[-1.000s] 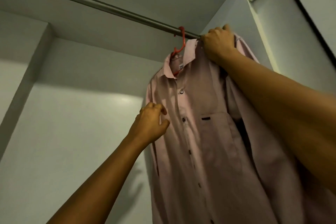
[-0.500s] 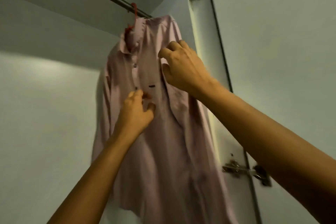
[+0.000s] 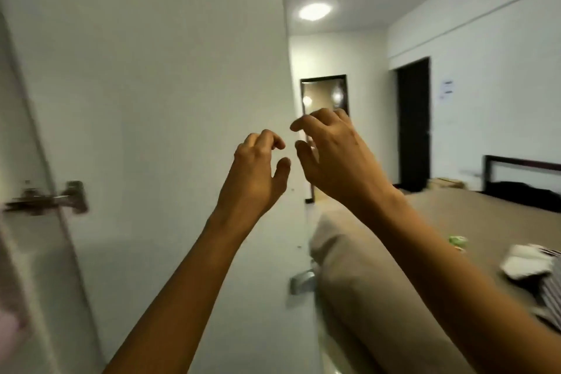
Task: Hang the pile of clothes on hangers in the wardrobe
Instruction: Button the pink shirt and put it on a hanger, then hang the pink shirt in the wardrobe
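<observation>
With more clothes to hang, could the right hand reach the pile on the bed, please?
Probably yes: the right hand holds nothing, and only bare bed lies between it and the pile.

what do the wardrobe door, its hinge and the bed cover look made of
wardrobe door: smooth white panel, probably laminated board; flat, even, low-sheen surface. hinge: metal, silvery glint, though blurred. bed cover: tan fabric, soft rounded folds at the corner.

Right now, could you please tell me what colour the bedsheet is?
Plain tan; the bedsheet shows best in the head view.
</observation>
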Available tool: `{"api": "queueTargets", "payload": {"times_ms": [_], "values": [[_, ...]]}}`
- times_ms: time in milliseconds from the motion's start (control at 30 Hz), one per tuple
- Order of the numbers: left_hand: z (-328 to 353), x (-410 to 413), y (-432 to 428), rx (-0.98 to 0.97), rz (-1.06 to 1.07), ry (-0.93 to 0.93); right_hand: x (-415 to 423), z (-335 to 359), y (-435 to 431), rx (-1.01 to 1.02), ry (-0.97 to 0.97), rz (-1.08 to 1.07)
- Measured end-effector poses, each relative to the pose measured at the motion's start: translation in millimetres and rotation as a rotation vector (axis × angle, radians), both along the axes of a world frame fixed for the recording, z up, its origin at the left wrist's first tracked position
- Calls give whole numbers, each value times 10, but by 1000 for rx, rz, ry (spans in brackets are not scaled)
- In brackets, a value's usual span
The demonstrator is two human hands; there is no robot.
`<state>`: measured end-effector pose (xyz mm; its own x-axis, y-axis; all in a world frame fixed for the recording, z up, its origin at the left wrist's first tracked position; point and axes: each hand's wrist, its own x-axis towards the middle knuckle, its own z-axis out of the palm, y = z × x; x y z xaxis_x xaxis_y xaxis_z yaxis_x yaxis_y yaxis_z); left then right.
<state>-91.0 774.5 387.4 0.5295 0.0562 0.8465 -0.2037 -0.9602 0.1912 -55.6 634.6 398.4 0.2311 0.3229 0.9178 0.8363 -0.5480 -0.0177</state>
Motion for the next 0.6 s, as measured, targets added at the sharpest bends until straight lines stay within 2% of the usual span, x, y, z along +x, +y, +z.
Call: {"api": "queueTargets", "payload": {"times_ms": [300,600], "values": [[-705,1685,-2472,-28,-490,225,946,-760,-2637,22,249,-509],[-1671,3503,-3704,0,-730,493,2128,-1812,-4330,68,544,-953]]}}
